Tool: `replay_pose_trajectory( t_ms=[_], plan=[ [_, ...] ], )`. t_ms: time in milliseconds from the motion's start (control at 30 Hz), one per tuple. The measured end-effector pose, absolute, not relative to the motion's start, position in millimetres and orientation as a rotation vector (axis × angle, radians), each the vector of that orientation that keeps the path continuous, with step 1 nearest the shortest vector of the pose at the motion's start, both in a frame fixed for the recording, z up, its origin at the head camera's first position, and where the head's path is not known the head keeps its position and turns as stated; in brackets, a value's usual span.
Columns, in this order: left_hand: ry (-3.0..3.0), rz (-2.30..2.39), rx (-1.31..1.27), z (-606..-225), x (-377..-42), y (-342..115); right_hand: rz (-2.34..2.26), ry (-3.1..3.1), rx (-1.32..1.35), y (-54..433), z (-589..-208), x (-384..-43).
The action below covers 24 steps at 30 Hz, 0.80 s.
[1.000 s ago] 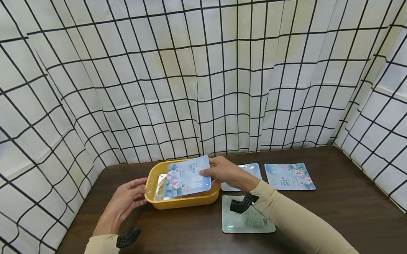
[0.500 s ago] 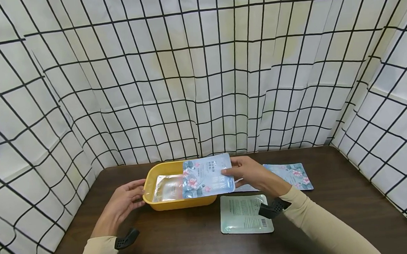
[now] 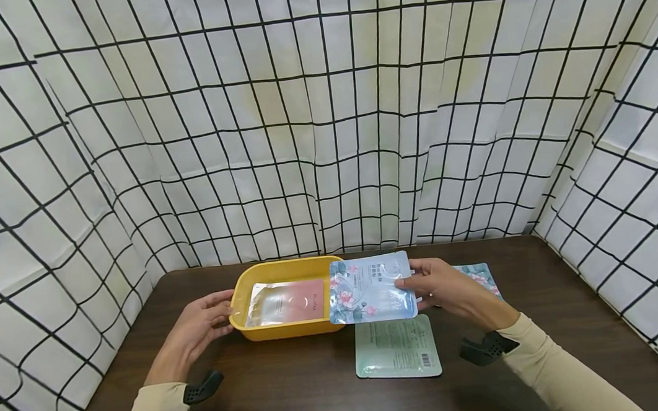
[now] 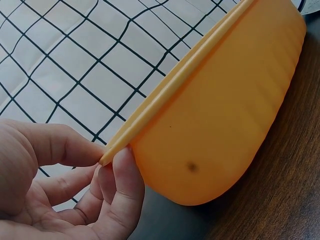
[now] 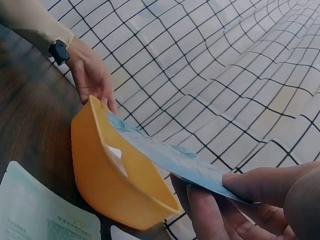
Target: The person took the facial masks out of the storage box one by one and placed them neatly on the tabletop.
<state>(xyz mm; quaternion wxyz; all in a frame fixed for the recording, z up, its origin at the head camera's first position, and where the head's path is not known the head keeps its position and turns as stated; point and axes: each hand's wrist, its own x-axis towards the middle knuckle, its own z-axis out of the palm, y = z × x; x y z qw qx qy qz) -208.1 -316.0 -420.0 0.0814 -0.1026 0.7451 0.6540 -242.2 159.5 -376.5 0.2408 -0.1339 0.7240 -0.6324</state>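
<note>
A yellow plastic tub [image 3: 240, 319] [image 4: 225, 125] [image 5: 100, 170] stands on the dark wooden table. A pink and silver sachet [image 3: 286, 302] lies inside it. My left hand [image 3: 201, 324] [image 4: 75, 175] pinches the tub's left rim between thumb and fingers. My right hand [image 3: 450, 289] [image 5: 250, 200] pinches the right edge of a blue flowered sachet [image 3: 369, 288] [image 5: 165, 157], held flat in the air over the tub's right end.
A pale green sachet [image 3: 396, 346] [image 5: 35, 210] lies on the table in front of the tub's right end. Another blue flowered sachet [image 3: 480, 275] lies partly hidden behind my right hand. Checked curtains close in the back and both sides.
My right hand has drawn the blue flowered sachet rightwards, from over the tub's middle to its right end. The pink sachet inside now shows. The left hand has stayed on the rim.
</note>
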Motion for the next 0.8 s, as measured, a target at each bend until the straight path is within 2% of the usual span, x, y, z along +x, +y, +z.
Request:
replay_pose_trajectory(
  t_ms=[433, 800],
  plan=[
    [2.231, 1.96, -0.308, -419.9, -206.9, -317.1, -1.728, 1.955, -0.329, 211.8, -392.6, -221.1],
    [2.216, 1.975, -0.322, -419.3, -207.1, -316.9, -1.702, 1.922, -0.273, 274.4, -416.9, -204.5]
  ],
)
